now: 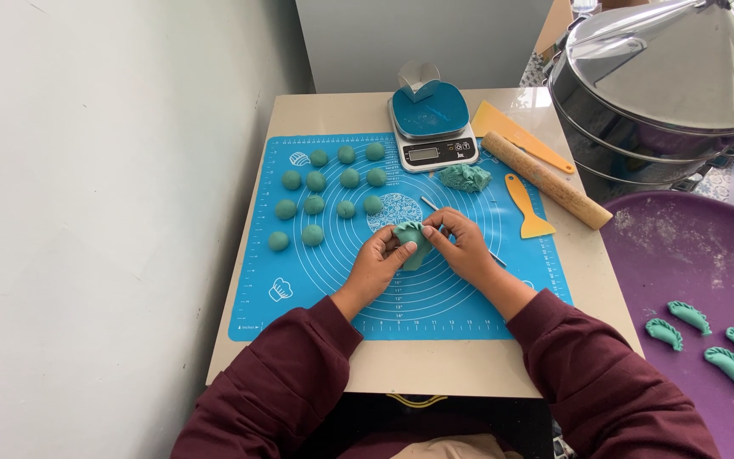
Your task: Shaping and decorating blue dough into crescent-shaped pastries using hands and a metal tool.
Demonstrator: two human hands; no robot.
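Observation:
Both hands hold one green dough dumpling [413,240] over the middle of a blue silicone mat [316,289]. My left hand [377,262] cups it from below and the left. My right hand [462,241] pinches its pleated top edge. Several green dough balls [330,197] lie in rows on the mat's left half. A loose lump of green dough [465,177] rests at the mat's upper right. A thin metal tool [429,202] lies just behind my right hand.
A kitchen scale [431,127] stands at the back of the beige table [435,365]. A wooden rolling pin [545,178], a yellow scraper [527,207] and a yellow card lie right. A steel steamer [664,85] and a purple tray [681,255] with several finished dumplings [707,336] sit further right.

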